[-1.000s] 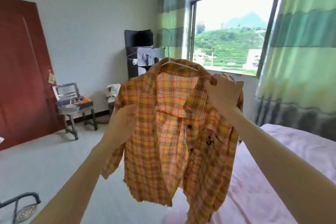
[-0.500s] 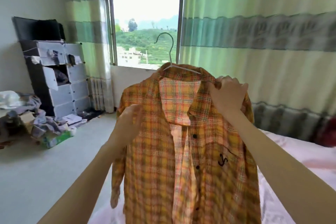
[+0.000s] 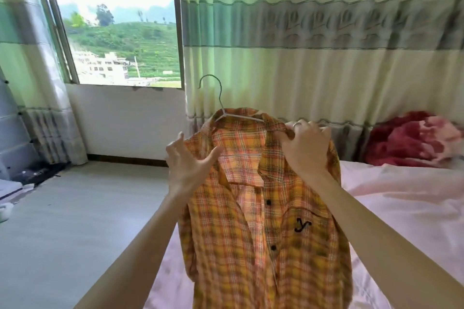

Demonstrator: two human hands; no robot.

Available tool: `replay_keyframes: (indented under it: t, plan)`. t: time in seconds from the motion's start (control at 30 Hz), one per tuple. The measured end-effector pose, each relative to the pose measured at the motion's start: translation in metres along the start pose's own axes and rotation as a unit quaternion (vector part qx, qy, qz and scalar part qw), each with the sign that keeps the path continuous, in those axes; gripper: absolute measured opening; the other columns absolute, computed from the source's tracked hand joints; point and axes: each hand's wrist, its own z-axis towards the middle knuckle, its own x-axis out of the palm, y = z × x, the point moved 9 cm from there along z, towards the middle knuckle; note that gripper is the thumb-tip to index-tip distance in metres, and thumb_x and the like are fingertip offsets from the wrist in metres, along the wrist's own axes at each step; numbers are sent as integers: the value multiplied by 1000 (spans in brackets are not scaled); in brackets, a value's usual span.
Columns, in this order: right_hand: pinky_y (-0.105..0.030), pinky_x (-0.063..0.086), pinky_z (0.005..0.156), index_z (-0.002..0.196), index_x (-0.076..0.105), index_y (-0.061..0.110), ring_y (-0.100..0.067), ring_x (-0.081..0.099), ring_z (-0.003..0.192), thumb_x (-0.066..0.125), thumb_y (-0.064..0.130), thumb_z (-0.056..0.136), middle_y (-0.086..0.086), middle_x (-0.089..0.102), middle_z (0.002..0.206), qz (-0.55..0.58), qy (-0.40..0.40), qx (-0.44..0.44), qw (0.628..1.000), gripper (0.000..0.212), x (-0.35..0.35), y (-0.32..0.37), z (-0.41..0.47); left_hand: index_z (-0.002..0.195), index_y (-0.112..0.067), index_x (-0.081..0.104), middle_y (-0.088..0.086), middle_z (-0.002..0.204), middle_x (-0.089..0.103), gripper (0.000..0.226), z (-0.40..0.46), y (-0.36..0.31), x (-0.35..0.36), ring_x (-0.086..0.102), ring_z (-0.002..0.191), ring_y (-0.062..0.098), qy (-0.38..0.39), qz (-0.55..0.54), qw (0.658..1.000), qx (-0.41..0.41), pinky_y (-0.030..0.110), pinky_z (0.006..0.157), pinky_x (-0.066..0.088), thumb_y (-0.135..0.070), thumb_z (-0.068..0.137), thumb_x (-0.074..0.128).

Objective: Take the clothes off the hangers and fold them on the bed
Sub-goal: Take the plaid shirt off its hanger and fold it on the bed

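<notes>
head view: plaid shirt hangs upright on a wire hanger, long axis vertical, held in the air over the near edge of the bed. right hand grips the shirt's shoulder with fingers curled into the cloth; left hand is spread wide, fingers splayed, holding nothing, just beside the other shoulder. judgement: the free shoulder lies directly ahead of the left hand, the nearer one, so it should take that side and slip it off the hanger.
</notes>
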Motion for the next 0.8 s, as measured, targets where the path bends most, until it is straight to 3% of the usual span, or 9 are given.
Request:
replay_keyframes:
  t: [0.1, 0.17, 0.23, 0.3, 0.37, 0.47, 0.6, 0.7, 0.8]
  plan:
    - [-39, 30, 90, 111, 68, 14, -25, 58, 101, 56, 41, 90, -6, 69, 100, -11, -12, 2, 1000, 36, 13, -5, 6, 143, -8, 21, 14, 139, 27, 100, 20, 21, 38, 30, 130, 33, 47, 51, 995, -78, 46, 101, 38, -62, 73, 66]
    - [-39, 30, 89, 112, 68, 14, -26, 58, 101, 56, 40, 90, -6, 70, 101, -21, -13, 8, 1000, 36, 21, -12, 12, 127, 0, 45, 14, 113, 49, 59, 39, 39, 58, 51, 104, 28, 61, -25, 990, -127, 35, 82, 49, -39, 85, 62]
    - [-39, 29, 86, 109, 69, 13, -27, 59, 97, 57, 38, 89, -7, 70, 98, -25, -17, 20, 999, 34, 27, -24, 17, 115, 3, 54, 8, 83, 55, 33, 51, 54, 68, 55, 76, 23, 66, -142, 972, -173, 30, 62, 48, -18, 89, 49]
    - [-39, 30, 85, 105, 70, 12, -27, 59, 93, 57, 37, 86, -7, 71, 94, -41, -3, 34, 999, 34, 37, -39, 20, 112, 0, 50, 10, 84, 55, 27, 63, 63, 67, 56, 82, 30, 40, -180, 964, -194, 34, 67, 46, -8, 88, 41]
    - [-39, 27, 85, 105, 70, 11, -27, 57, 95, 54, 38, 83, -7, 71, 95, -60, 26, 45, 997, 38, 51, -56, 21, 104, -6, 48, 14, 88, 56, 22, 73, 64, 59, 54, 86, 33, 10, -143, 976, -163, 33, 68, 39, -13, 86, 39]
    - [-38, 24, 84, 104, 71, 11, -26, 54, 96, 44, 43, 74, -5, 70, 95, -68, 54, 47, 995, 51, 66, -73, 22, 111, -10, 48, 15, 93, 60, 28, 79, 50, 48, 56, 88, 33, 6, 7, 999, -44, 33, 69, 37, -30, 92, 48]
    - [-36, 21, 77, 83, 74, 9, -24, 53, 84, 32, 50, 69, 1, 65, 74, -52, 40, 14, 998, 60, 81, -83, 33, 123, -16, 45, 9, 115, 57, 72, 90, 44, 66, 52, 108, 29, 51, 124, 988, 79, 39, 86, 42, -60, 71, 69]
    - [-36, 25, 78, 70, 70, 8, -22, 49, 77, 31, 51, 66, 5, 55, 64, -14, 57, -5, 998, 58, 95, -87, 39, 134, -20, 40, 10, 121, 50, 83, 96, 57, 83, 44, 114, 28, 86, 208, 972, 69, 39, 95, 35, -61, 68, 71]
    - [-39, 28, 83, 71, 68, 7, -17, 43, 77, 30, 53, 64, 7, 54, 66, 21, 93, -16, 995, 60, 109, -88, 37, 142, -26, 31, 10, 125, 39, 94, 98, 76, 101, 34, 122, 27, 165, 142, 975, -39, 39, 102, 25, -52, 55, 55]
